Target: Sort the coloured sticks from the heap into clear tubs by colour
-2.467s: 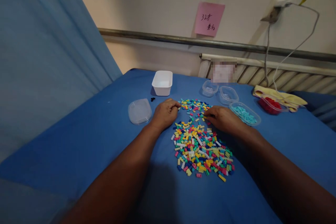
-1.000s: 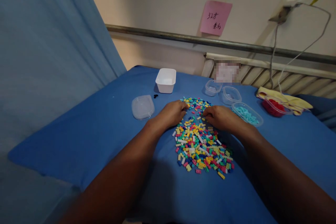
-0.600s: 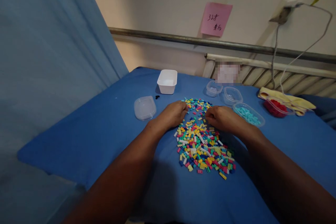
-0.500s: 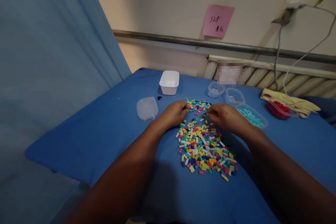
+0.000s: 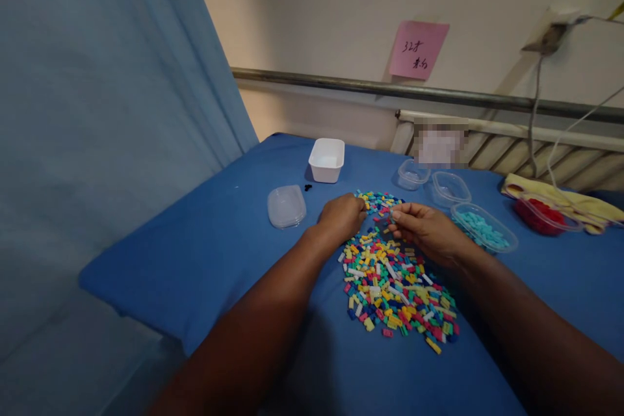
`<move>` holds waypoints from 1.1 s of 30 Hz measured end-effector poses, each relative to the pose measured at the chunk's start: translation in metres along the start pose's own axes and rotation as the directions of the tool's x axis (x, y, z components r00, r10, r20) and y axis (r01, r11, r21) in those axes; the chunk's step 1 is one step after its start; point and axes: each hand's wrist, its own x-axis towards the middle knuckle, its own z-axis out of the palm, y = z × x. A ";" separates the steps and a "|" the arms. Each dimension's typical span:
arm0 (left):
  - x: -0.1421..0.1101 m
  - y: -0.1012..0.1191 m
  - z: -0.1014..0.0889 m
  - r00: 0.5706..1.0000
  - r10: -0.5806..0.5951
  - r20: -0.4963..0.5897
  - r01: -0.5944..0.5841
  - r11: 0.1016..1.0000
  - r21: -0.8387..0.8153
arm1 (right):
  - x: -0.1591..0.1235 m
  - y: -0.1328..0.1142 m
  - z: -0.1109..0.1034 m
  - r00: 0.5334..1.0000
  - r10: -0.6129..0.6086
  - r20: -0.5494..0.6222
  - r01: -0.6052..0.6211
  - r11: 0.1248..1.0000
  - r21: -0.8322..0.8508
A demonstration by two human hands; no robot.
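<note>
Right of centre, the right hand [image 5: 428, 231] is turning up from multicoloured oblong plastic bricks [image 5: 390, 273], seemingly pinching one out, the left hand's [image 5: 342, 216] grip being unclear.

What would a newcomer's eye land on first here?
Probably the big heap of multicoloured toy bricks, spread over the blue cloth near the middle of the view. Just beyond it, the left hand and right hand flank a smaller cluster of bricks. Next, the pink note on the wall, above the metal rail.
</note>
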 end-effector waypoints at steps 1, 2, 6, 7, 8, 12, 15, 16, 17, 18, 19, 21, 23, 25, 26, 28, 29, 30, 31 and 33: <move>0.001 0.000 0.000 1.000 -0.001 0.002 0.001 1.000 0.009 | 0.000 0.002 0.000 1.000 0.002 -0.003 -0.002 1.000 -0.003; 0.001 0.000 0.001 1.000 -0.001 0.001 0.001 1.000 0.016 | 0.000 0.003 -0.001 1.000 0.005 -0.005 -0.005 1.000 -0.006; 0.002 0.001 0.000 0.999 0.018 -0.045 -0.024 0.989 -0.145 | 0.001 0.008 -0.001 1.000 0.007 -0.019 -0.007 1.000 -0.002; 0.001 0.003 0.000 0.998 0.028 -0.064 -0.043 0.964 -0.261 | 0.002 0.009 -0.001 1.000 0.003 -0.022 -0.003 1.000 0.003; 0.001 0.004 0.000 0.996 0.040 -0.086 -0.070 0.919 -0.388 | 0.002 0.009 -0.001 1.000 -0.003 -0.025 0.003 1.000 0.008; -0.002 0.012 0.005 0.982 0.093 -0.163 -0.180 0.705 -0.686 | 0.004 0.010 0.001 0.999 -0.036 -0.033 0.037 0.999 0.038; -0.004 0.016 0.011 0.976 0.095 -0.195 -0.207 0.675 -0.708 | 0.006 0.011 0.003 0.998 -0.057 -0.039 0.059 0.997 0.055; -0.004 0.017 0.013 0.973 0.093 -0.209 -0.216 0.679 -0.701 | 0.006 0.012 0.004 0.997 -0.062 -0.041 0.065 0.996 0.059; -0.004 0.017 0.014 0.970 0.090 -0.226 -0.225 0.689 -0.689 | 0.007 0.012 0.005 0.997 -0.068 -0.044 0.070 0.996 0.062; -0.004 0.017 0.015 0.966 0.088 -0.241 -0.232 0.702 -0.673 | 0.007 0.013 0.006 0.996 -0.073 -0.047 0.076 0.995 0.064; -0.004 0.017 0.015 0.964 0.085 -0.252 -0.235 0.718 -0.656 | 0.008 0.013 0.007 0.996 -0.078 -0.049 0.081 0.995 0.066; -0.005 0.017 0.015 0.962 0.064 -0.264 -0.221 0.750 -0.624 | 0.008 0.013 0.010 0.995 -0.086 -0.050 0.089 0.993 0.071; -0.006 0.018 0.014 0.960 0.046 -0.277 -0.208 0.782 -0.588 | 0.008 0.013 0.014 0.995 -0.091 -0.047 0.094 0.992 0.079; -0.008 0.020 0.013 0.951 0.062 -0.304 -0.221 0.823 -0.523 | 0.007 0.013 0.017 0.995 -0.091 -0.036 0.094 0.991 0.097; -0.009 0.021 0.012 0.945 0.083 -0.316 -0.235 0.845 -0.480 | 0.006 0.012 0.019 0.996 -0.089 -0.030 0.092 0.990 0.111; -0.010 0.023 0.010 0.935 0.128 -0.331 -0.261 0.879 -0.398 | 0.005 0.012 0.022 0.997 -0.081 -0.015 0.082 0.985 0.153; -0.011 0.023 0.009 0.930 0.145 -0.337 -0.272 0.888 -0.369 | 0.005 0.011 0.023 0.997 -0.077 -0.007 0.078 0.981 0.179; -0.012 0.024 0.008 0.925 0.158 -0.345 -0.283 0.892 -0.352 | 0.005 0.011 0.024 0.997 -0.075 0.001 0.073 0.976 0.206; -0.012 0.024 0.007 0.918 0.169 -0.358 -0.297 0.892 -0.340 | 0.006 0.010 0.025 0.997 -0.073 0.013 0.068 0.970 0.234; -0.013 0.025 0.005 0.896 0.194 -0.400 -0.335 0.886 -0.322 | 0.008 0.008 0.026 0.996 -0.069 0.049 0.052 0.957 0.286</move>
